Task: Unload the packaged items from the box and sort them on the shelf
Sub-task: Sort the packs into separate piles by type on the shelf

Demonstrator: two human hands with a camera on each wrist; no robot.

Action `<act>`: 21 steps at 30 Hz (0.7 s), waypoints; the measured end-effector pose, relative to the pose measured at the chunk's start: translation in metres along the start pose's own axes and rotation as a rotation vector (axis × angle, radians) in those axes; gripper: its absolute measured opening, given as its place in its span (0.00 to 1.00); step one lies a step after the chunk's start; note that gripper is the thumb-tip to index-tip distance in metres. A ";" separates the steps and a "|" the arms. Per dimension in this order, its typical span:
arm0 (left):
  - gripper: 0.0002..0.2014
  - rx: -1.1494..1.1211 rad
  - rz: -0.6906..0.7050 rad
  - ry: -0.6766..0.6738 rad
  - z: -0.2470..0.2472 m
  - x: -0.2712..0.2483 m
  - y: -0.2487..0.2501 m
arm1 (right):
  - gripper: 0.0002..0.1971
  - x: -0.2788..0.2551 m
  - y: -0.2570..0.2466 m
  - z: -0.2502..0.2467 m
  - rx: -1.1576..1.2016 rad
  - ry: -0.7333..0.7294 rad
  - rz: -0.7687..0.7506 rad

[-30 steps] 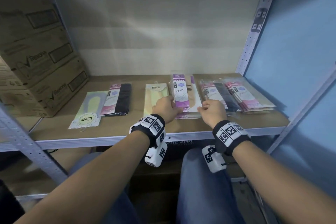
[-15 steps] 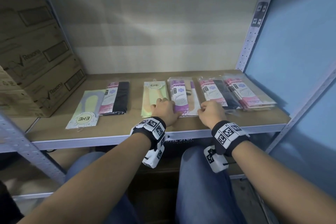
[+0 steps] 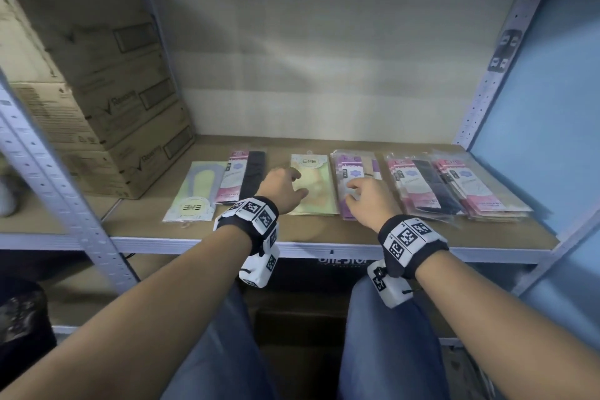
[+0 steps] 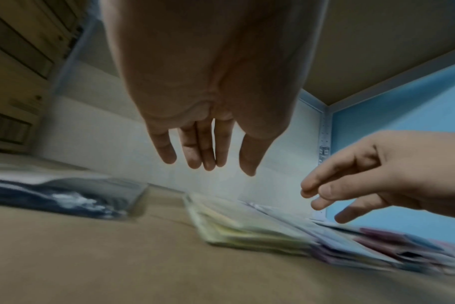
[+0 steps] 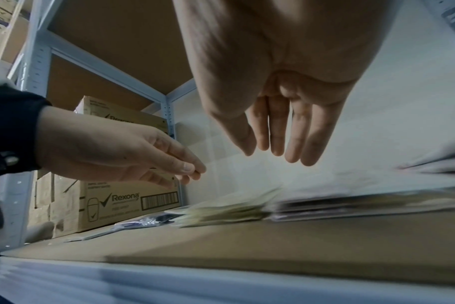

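Note:
Flat packets lie in a row on the wooden shelf (image 3: 292, 230). From the left: a pale green packet (image 3: 194, 191), a pink-and-black packet (image 3: 243, 175), a yellow-green pile (image 3: 316, 185), a purple pile (image 3: 352, 172), and two pink piles (image 3: 418, 185) (image 3: 477, 188). My left hand (image 3: 285, 187) hovers over the yellow-green pile (image 4: 237, 230), fingers straight and empty. My right hand (image 3: 367, 196) hangs just above the purple pile (image 5: 351, 203), fingers loose, holding nothing.
Stacked cardboard boxes (image 3: 107, 101) fill the shelf's left end. Grey metal uprights (image 3: 48, 172) (image 3: 506, 52) frame the bay, with a blue wall (image 3: 552, 107) at the right. A dark box (image 3: 324, 273) sits under the shelf between my knees.
Both hands let go of the purple packet, which now lies on its pile. The left hand moved left over the yellow-green pile, and both hands opened and lifted.

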State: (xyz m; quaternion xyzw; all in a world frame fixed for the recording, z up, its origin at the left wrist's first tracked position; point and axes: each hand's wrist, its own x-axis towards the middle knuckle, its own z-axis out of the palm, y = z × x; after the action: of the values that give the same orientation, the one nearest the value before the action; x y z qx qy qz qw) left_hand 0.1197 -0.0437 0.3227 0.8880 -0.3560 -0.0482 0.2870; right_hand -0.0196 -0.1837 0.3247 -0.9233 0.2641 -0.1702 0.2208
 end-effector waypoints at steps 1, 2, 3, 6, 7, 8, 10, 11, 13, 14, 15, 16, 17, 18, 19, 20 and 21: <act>0.23 0.003 -0.020 0.000 -0.008 -0.001 -0.008 | 0.14 0.003 -0.007 0.004 0.011 -0.015 -0.007; 0.23 0.007 -0.039 0.003 -0.016 -0.003 -0.016 | 0.13 0.006 -0.014 0.009 0.019 -0.028 -0.012; 0.22 0.012 -0.059 0.010 -0.025 -0.004 -0.024 | 0.12 0.009 -0.021 0.014 0.023 -0.039 -0.011; 0.21 0.055 -0.116 0.048 -0.049 -0.009 -0.052 | 0.14 0.020 -0.043 0.033 0.042 -0.053 -0.035; 0.22 0.067 -0.142 0.068 -0.057 -0.012 -0.062 | 0.13 0.024 -0.051 0.039 0.051 -0.061 -0.046; 0.22 0.062 -0.179 0.077 -0.063 -0.014 -0.073 | 0.13 0.027 -0.059 0.045 0.061 -0.069 -0.057; 0.23 0.028 -0.252 0.069 -0.074 -0.020 -0.095 | 0.12 0.032 -0.074 0.058 0.080 -0.099 -0.048; 0.24 0.024 -0.281 0.065 -0.079 -0.023 -0.106 | 0.12 0.034 -0.080 0.064 0.096 -0.126 -0.038; 0.24 0.048 -0.327 0.062 -0.086 -0.029 -0.126 | 0.09 0.039 -0.093 0.078 0.121 -0.186 -0.034; 0.24 0.058 -0.353 0.066 -0.090 -0.032 -0.134 | 0.06 0.042 -0.099 0.085 0.118 -0.205 -0.038; 0.24 0.063 -0.381 0.069 -0.092 -0.035 -0.143 | 0.04 0.044 -0.105 0.090 0.102 -0.226 -0.035; 0.25 0.064 -0.414 0.066 -0.093 -0.038 -0.150 | 0.05 0.045 -0.111 0.095 0.082 -0.240 -0.033; 0.24 0.071 -0.440 0.060 -0.094 -0.041 -0.157 | 0.07 0.047 -0.117 0.099 0.064 -0.251 -0.023; 0.23 0.081 -0.465 0.051 -0.095 -0.043 -0.163 | 0.11 0.048 -0.122 0.102 0.050 -0.254 -0.009; 0.21 0.089 -0.483 0.043 -0.096 -0.045 -0.168 | 0.13 0.049 -0.128 0.105 0.034 -0.262 0.009; 0.19 0.096 -0.496 0.039 -0.096 -0.047 -0.171 | 0.13 0.051 -0.132 0.108 0.019 -0.279 0.025; 0.19 0.102 -0.506 0.039 -0.096 -0.049 -0.173 | 0.14 0.053 -0.137 0.110 0.004 -0.302 0.042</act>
State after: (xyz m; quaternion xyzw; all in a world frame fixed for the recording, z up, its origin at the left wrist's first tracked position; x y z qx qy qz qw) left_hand 0.2160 0.1349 0.3018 0.9629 -0.1188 -0.0834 0.2274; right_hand 0.1267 -0.0740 0.3100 -0.9322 0.2467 -0.0251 0.2635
